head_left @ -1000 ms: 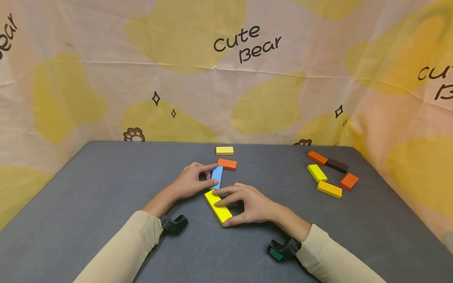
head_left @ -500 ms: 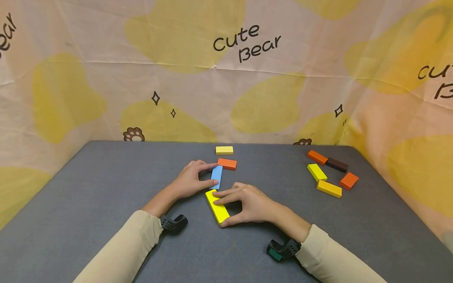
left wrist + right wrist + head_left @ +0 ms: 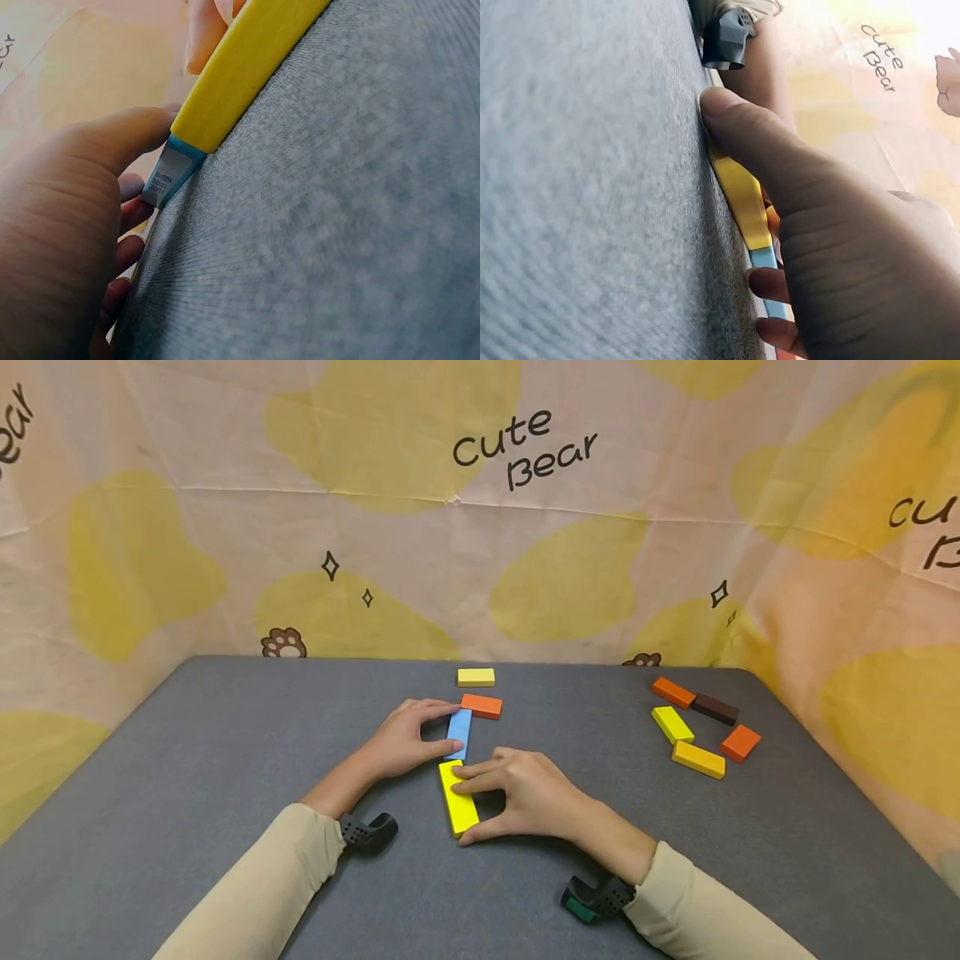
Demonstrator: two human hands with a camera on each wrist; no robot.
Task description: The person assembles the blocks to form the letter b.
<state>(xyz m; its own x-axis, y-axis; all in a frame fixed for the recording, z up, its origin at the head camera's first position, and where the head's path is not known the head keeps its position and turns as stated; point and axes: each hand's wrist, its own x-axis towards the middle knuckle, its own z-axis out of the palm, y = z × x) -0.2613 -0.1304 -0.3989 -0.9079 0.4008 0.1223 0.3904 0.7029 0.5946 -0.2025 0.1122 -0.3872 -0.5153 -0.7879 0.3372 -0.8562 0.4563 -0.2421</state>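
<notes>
Grey desk (image 3: 225,893), patterned cloth (image 3: 420,560) behind. Count 9: 1 bright yellow block (image 3: 458,806) mid-desk, gripped by the right hand (image 3: 528,797); its far end meets 1 blue block (image 3: 461,728), pinched in the left hand (image 3: 405,741). Farther back: 1 orange block (image 3: 482,706), 1 pale yellow block (image 3: 476,677). Off right: 2 orange bricks (image 3: 740,742), 2 yellow bricks (image 3: 699,759), 1 dark brown brick (image 3: 715,708). Left wrist view shows fine print (image 3: 161,181) on the blue block; head view doesn't.

Logged bright yellow block (image 3: 458,812), sky-blue block (image 3: 460,727), red-orange block (image 3: 482,706), pale yellow block (image 3: 476,677). Recorded orange blocks (image 3: 740,743), lemon-yellow block (image 3: 672,725), golden-yellow block (image 3: 698,760), dark brown block (image 3: 714,709). Noted grey tabletop (image 3: 225,752), beige sleeves (image 3: 247,885), black wrist straps (image 3: 367,833), one green-patched. Saw pinkish backdrop cloth (image 3: 225,435): yellow blotches (image 3: 570,581), black "cute Bear" lettering (image 3: 551,462), brown paw prints (image 3: 283,648).
</notes>
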